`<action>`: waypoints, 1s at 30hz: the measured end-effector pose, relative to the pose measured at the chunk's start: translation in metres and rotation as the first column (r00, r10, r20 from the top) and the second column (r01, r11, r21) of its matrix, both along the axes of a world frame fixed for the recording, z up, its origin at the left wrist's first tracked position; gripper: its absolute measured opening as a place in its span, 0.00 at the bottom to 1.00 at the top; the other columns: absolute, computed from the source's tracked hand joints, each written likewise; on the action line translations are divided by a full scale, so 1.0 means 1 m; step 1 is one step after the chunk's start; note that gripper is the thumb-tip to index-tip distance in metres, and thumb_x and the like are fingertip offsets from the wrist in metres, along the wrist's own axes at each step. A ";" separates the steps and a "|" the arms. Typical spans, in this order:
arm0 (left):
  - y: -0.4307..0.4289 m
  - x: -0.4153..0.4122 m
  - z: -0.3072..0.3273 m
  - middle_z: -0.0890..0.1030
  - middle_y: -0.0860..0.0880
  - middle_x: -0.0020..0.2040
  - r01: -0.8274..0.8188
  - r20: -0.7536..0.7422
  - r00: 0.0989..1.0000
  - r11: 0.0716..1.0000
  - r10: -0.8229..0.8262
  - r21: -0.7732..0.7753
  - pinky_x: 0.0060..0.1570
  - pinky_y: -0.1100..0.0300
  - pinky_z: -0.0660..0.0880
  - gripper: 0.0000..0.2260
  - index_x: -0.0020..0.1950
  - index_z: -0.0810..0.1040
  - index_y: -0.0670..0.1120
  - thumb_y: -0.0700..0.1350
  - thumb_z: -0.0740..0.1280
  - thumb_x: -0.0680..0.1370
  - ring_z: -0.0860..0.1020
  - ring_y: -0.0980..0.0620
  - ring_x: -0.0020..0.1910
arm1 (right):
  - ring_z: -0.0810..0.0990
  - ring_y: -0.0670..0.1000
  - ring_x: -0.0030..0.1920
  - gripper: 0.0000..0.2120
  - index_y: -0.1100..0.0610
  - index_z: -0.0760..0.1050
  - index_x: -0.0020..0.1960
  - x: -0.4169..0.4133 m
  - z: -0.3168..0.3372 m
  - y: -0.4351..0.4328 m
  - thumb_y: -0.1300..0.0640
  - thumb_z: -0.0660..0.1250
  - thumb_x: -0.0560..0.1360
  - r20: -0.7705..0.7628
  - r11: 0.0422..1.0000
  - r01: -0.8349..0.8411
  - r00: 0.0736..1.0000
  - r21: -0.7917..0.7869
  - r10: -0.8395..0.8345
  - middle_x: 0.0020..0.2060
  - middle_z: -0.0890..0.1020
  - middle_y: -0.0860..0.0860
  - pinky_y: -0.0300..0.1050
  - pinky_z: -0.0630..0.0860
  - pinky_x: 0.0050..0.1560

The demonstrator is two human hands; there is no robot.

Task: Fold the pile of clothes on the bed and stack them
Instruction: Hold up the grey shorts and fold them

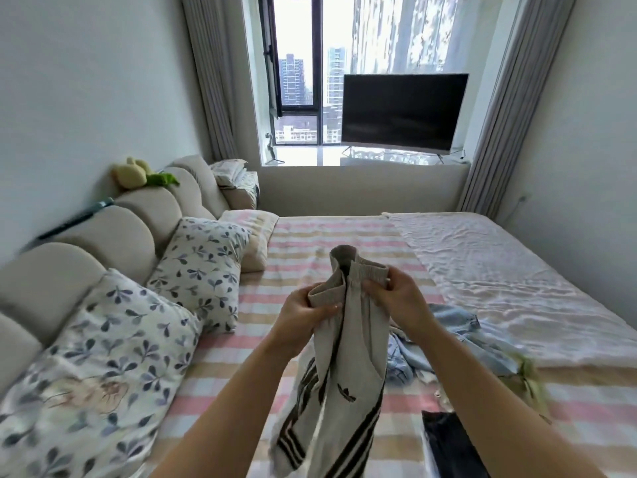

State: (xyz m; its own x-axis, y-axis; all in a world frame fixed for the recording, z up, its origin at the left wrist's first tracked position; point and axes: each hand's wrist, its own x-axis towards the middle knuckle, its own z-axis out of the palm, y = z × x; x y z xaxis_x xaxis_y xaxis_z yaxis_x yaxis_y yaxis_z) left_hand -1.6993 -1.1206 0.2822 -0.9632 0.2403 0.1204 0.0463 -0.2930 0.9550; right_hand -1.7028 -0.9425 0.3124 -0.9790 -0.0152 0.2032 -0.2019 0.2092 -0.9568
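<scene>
I hold a pair of beige track trousers [344, 360] with dark side stripes up above the bed. My left hand [303, 315] grips one side of the elastic waistband, my right hand [400, 298] pinches the other side. The legs hang down towards me. Behind my right forearm, a crumpled heap of light blue clothes [455, 343] lies on the striped bed sheet [310, 243]. A dark folded garment [451, 443] sits on the bed at the lower right.
Two leaf-patterned pillows [200, 267] lean on the padded headboard [103, 232] at the left. A pale pink blanket [499, 270] covers the bed's right side. A television [403, 112] stands on the window sill. A yellow-green cloth [531, 377] lies near the blue heap.
</scene>
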 end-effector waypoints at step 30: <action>0.076 0.045 0.001 0.74 0.49 0.47 -0.620 -0.194 0.784 0.732 0.590 -0.281 0.44 0.79 0.68 0.07 0.51 0.81 0.43 0.39 0.64 0.76 0.73 0.66 0.44 | 0.82 0.51 0.40 0.04 0.57 0.83 0.45 0.024 -0.019 -0.012 0.58 0.71 0.71 -0.162 0.983 0.163 0.976 0.080 -0.148 0.36 0.84 0.52 0.47 0.77 0.43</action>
